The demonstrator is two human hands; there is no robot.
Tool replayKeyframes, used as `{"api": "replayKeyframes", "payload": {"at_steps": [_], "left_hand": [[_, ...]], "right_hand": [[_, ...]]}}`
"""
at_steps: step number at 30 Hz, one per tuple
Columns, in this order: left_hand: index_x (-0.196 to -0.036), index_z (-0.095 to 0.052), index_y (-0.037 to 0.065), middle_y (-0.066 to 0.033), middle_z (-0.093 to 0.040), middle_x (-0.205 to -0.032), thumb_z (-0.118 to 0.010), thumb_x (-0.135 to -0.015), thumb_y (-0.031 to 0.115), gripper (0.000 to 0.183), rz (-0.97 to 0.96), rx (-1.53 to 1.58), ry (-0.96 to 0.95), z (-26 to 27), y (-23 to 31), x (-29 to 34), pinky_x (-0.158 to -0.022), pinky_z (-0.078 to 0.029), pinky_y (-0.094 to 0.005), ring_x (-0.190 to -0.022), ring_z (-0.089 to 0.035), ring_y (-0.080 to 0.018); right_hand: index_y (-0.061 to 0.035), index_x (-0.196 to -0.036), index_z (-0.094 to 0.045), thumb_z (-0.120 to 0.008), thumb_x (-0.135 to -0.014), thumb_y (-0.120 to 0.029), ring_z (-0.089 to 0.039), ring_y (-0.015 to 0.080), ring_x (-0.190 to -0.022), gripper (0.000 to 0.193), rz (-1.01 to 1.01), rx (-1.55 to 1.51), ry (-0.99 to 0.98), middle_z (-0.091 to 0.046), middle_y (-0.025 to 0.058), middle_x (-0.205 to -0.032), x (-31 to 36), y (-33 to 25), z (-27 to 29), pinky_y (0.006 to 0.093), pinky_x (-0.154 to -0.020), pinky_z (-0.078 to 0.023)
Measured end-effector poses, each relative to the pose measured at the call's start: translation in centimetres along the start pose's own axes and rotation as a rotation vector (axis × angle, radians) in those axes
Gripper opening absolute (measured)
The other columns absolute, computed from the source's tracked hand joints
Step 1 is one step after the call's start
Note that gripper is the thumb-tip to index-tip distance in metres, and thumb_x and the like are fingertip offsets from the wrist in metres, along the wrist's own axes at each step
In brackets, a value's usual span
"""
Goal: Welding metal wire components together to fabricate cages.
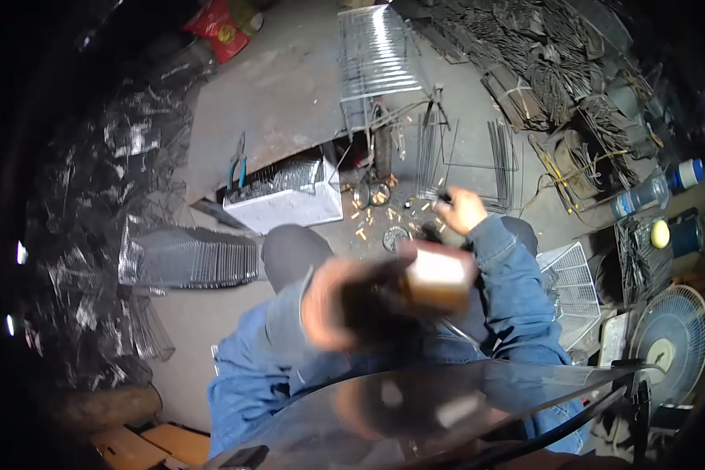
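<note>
My left hand (325, 305) is smeared by motion in front of my body. It grips a dark object (376, 301), whose boxy brown end (439, 282) carries a bright white patch. The blur hides what kind of thing it is. Farther forward and to the right, my right hand (464, 210) is closed, its fingers pinching a small dark piece (444, 199) that I cannot make out. Below that hand lie scattered short tan sticks (360, 233) and a small round dish (395, 236). Bent wire frames (478, 157) stand just beyond it.
A metal table (266, 102) has blue-handled pliers (237, 164) at its edge, above a white box (282, 207) of wire pieces. Wire racks (380, 55) stand ahead. Stacked wire parts (196, 258) lie left; a fan (670, 345) and bottle (642, 196) stand right. A clear visor (415, 407) crosses the lower view.
</note>
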State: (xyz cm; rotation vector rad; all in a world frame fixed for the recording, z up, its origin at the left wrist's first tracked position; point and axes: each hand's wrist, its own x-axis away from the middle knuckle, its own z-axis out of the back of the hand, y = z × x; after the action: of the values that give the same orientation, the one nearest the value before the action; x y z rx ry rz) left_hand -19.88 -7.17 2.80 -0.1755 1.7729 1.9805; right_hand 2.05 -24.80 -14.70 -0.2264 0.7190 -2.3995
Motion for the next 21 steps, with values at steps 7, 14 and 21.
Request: {"api": "replayKeyframes", "payload": {"at_steps": [7,14,21], "left_hand": [[-0.126,-0.038,-0.01,-0.0248,-0.047,-0.125,-0.046,-0.089,0.005,0.041,-0.621,-0.034,-0.242,-0.4,2.2,-4.0,-0.089,-0.045,-0.0354,-0.108,-0.055,-0.0299],[-0.116,-0.046,-0.012,-0.0281,-0.055,-0.107,-0.053,-0.084,0.007,0.038,-0.606,-0.087,-0.309,-0.5,0.9,-2.2,-0.072,-0.049,-0.0381,-0.088,-0.059,-0.0332],[-0.102,-0.054,-0.012,-0.0275,-0.06,-0.091,-0.06,-0.08,0.013,0.033,-0.639,-0.089,0.121,-3.4,0.3,0.1,-0.058,-0.05,-0.042,-0.07,-0.061,-0.0358]], "right_hand": [[-0.0018,-0.096,-0.062,-0.061,-0.078,-0.033,-0.06,0.0394,-0.088,0.036,0.121,0.089,-0.251,-0.063,0.0235,-0.088,1.0,0.8,-2.3,0.0465,-0.08,-0.047],[-0.0019,-0.096,-0.062,-0.06,-0.08,-0.034,-0.06,0.0396,-0.087,0.035,0.134,0.07,-0.219,-0.063,0.0231,-0.089,1.0,0.7,-2.5,0.0472,-0.08,-0.047],[-0.0016,-0.094,-0.063,-0.06,-0.08,-0.033,-0.061,0.0385,-0.088,0.034,0.126,0.079,-0.247,-0.063,0.023,-0.089,0.8,0.4,-2.5,0.0466,-0.08,-0.047]]}}
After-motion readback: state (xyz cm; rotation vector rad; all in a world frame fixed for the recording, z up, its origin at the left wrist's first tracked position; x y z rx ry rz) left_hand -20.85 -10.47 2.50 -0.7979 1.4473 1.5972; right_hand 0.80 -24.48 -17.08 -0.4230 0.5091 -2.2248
